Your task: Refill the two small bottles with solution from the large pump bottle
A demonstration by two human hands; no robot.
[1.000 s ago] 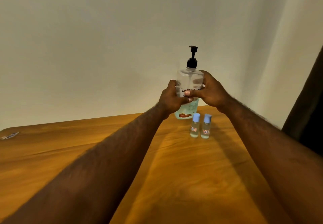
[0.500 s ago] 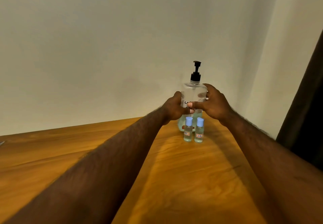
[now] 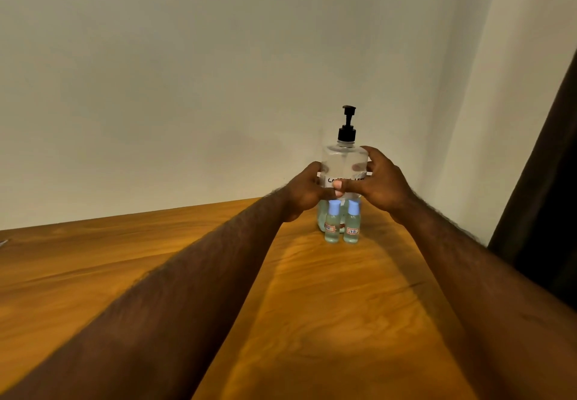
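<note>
The large clear pump bottle (image 3: 342, 162) with a black pump head and a white handwritten label stands upright at the far end of the wooden table (image 3: 327, 306), holding pale green liquid in its lower part. My left hand (image 3: 307, 192) grips its left side and my right hand (image 3: 379, 182) grips its right side, thumbs meeting across the label. Two small bottles with blue caps stand side by side just in front of it: the left small bottle (image 3: 332, 226) and the right small bottle (image 3: 352, 226), both capped and showing pale liquid.
A plain wall rises right behind the table's far edge. A dark curtain (image 3: 543, 181) hangs at the right, beside the table's right edge. A small pale object (image 3: 3, 242) lies at the far left edge of the table.
The pump bottle, held in both hands, has come down from above the table to stand behind the two small bottles. The view has shifted, so everything sits lower in frame.
</note>
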